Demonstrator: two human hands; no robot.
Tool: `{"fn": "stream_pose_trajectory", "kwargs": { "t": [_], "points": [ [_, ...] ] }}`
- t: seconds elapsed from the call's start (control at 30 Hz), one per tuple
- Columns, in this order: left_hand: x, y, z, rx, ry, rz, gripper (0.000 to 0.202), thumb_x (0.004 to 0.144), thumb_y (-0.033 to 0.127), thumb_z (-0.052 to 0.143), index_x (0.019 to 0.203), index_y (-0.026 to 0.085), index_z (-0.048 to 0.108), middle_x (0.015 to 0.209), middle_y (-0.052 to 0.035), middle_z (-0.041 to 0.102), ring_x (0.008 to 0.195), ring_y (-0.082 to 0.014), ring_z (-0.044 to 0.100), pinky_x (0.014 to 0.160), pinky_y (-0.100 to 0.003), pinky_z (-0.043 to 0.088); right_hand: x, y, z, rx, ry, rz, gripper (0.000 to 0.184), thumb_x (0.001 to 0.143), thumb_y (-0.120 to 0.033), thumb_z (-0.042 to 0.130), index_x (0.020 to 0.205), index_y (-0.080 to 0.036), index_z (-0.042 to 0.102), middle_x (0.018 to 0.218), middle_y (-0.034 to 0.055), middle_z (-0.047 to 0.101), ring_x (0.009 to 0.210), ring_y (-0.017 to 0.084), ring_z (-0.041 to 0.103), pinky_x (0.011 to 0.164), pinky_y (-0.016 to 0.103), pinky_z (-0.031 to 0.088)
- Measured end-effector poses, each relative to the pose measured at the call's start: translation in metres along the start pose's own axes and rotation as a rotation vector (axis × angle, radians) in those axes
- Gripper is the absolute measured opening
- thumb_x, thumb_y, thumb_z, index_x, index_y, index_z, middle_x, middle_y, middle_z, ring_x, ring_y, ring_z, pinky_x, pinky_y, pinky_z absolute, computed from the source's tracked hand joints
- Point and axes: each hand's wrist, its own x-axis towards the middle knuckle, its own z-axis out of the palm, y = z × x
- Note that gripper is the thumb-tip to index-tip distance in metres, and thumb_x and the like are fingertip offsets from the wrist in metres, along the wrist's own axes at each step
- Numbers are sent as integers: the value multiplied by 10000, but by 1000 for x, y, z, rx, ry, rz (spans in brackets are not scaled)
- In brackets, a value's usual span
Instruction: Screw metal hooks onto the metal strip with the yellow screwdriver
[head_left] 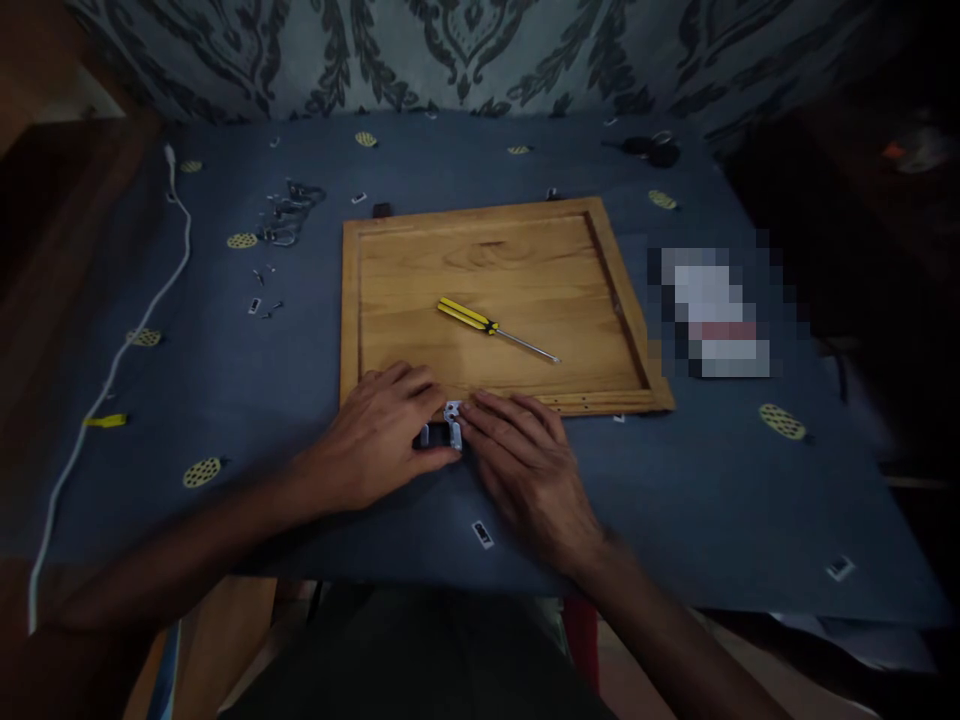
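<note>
By panel [495, 270], left hand [379, 440], right hand [525, 470] on hinge [452, 418]

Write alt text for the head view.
The left hand grips a metal fitting, the right hand touching it, at the near edge of a wooden panel on a blue table. A yellow-handled screwdriver lies on the panel.

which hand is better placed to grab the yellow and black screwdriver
Probably the right hand: it sits below the yellow and black screwdriver on the wooden panel; the left hand grips the small metal hinge.
</note>
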Motion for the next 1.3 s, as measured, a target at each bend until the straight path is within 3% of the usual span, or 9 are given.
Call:
{"fn": "stream_pose_trajectory", "kwargs": {
  "t": [1.3],
  "points": [
    [1,2,0,36,12,15,315,904,440,763,1007,163,654,1110,-63,674,1083,-290,616,890,-472,522,1,-3,-2,-54,0,-3,249,1042,-143,528,1219,-195,695,1269,64,783,1244,254,683,1137,517,379]
  ]
}}
